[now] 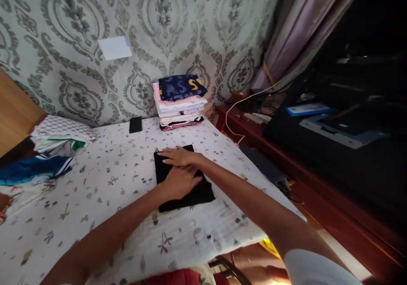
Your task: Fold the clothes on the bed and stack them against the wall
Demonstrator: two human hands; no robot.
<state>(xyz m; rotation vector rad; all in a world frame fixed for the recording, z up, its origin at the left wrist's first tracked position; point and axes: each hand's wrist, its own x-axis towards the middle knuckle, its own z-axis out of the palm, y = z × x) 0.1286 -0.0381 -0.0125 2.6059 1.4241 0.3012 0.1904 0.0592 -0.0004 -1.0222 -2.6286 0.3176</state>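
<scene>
A black folded garment [200,194] lies flat on the patterned white cloth [121,183] that covers the surface before me. My right hand [178,156] rests palm down on its upper part, fingers stretched out toward the left. Just below, my left hand [180,182] lies on the same garment with its thumb apart; the tips of its other fingers are partly hidden by my right hand. My forearms come in from both sides and the hands overlap. Neither hand grips the fabric.
Beyond the garment, a stack of folded clothes [181,107] stands against the wall, with a black phone [135,124] to its left. Loose clothes [38,166] are heaped at the left. On the right, a dark red cabinet [305,170] carries a large black screen and a white cable [227,115].
</scene>
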